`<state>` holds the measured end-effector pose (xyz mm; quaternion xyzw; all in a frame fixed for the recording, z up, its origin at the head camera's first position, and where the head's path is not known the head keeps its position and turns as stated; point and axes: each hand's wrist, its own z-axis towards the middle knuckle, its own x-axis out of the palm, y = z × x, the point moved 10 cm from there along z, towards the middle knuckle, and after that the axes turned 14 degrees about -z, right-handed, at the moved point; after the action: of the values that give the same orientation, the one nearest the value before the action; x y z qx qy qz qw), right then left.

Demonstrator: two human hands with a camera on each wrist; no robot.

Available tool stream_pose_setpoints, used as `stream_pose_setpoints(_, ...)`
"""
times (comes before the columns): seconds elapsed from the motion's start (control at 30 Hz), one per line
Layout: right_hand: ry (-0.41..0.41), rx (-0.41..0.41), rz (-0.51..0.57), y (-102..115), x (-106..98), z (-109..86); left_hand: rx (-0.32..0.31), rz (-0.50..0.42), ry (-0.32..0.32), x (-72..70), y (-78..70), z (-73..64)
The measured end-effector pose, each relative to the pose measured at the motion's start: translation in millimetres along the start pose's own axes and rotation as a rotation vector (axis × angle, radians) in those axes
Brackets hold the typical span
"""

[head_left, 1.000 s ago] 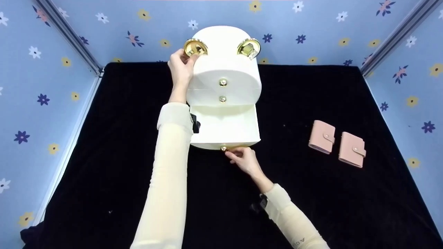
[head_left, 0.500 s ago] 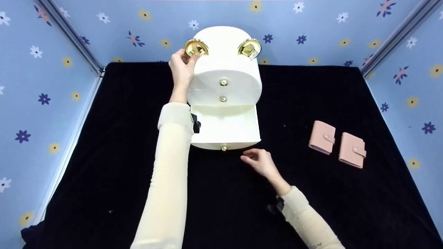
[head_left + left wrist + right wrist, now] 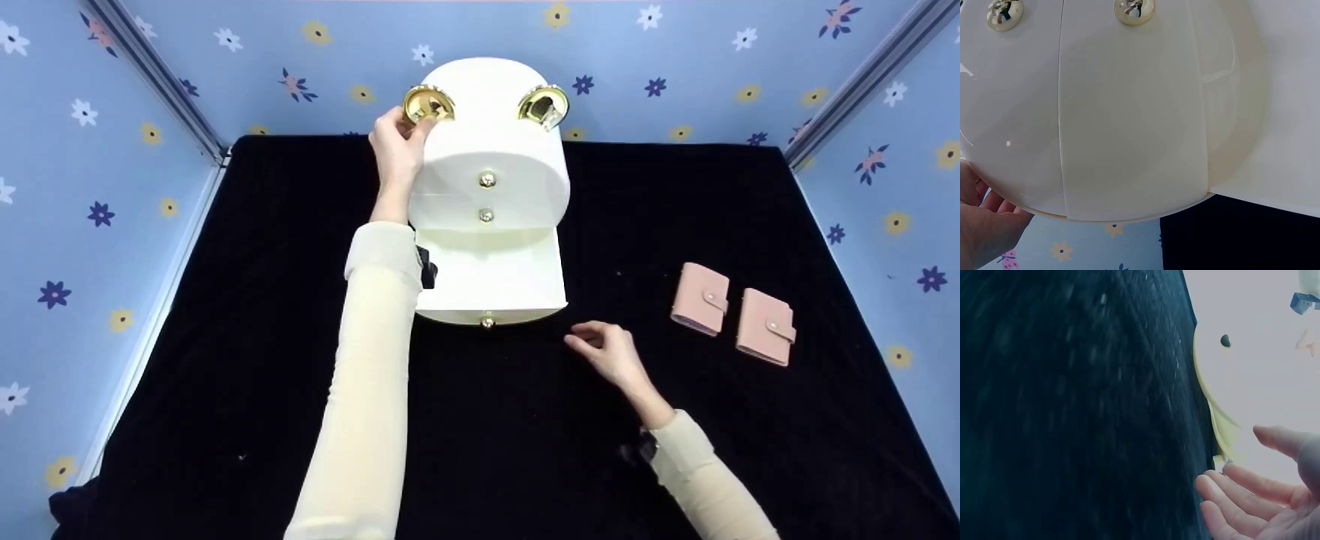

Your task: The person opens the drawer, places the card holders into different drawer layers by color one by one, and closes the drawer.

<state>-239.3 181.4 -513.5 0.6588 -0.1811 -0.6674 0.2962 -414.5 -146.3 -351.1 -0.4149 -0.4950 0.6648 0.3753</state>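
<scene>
in the head view a white cabinet (image 3: pixel 487 135) stood at the upper middle of the frame, on a black cloth (image 3: pixel 517 435). its lowest drawer (image 3: pixel 499 281) was pulled out toward the bottom of the frame, its flat inside in view, with a gold knob (image 3: pixel 488 322) at the middle of its front. the two drawers above were pushed in, with a top knob (image 3: pixel 487 179) and a middle knob (image 3: pixel 486 215) one above the other.

the left hand (image 3: pixel 394 154) was clamped on the cabinet at the gold ear (image 3: pixel 423 100) on the left, thumb in front and the other fingers partly hidden behind. in the left wrist view it lay against the curved edge at the lower left. another gold ear (image 3: pixel 541 105) stuck out on the right.

the right hand (image 3: pixel 616 356) was above the cloth, right of the drawer's front corner and apart from it, thumb and fingers apart and loosely bent.

toward the right of the frame lay two closed pink wallets, a left one (image 3: pixel 697 300) and a right one (image 3: pixel 763 326), side by side with a narrow gap between, both tilted.
</scene>
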Motion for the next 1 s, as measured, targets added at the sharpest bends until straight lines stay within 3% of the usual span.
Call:
stream_pose_setpoints(0.23, 0.005, 0.085, -0.047, -23.5, -18.5, 1.8, -0.003, -0.001, 0.001, 0.8, 0.2, 0.3)
stream_pose_setpoints(0.63, -0.022, 0.162, -0.154, -52.2, -52.3, 6.0, 0.009, -0.007, 0.003, 1.3, -0.9, -0.6)
stream_pose_setpoints(1.0, -0.100, 0.242, -0.189, -83.0, -79.7, 10.6, -0.003, 0.000, 0.005, 1.0, 0.6, 0.1)
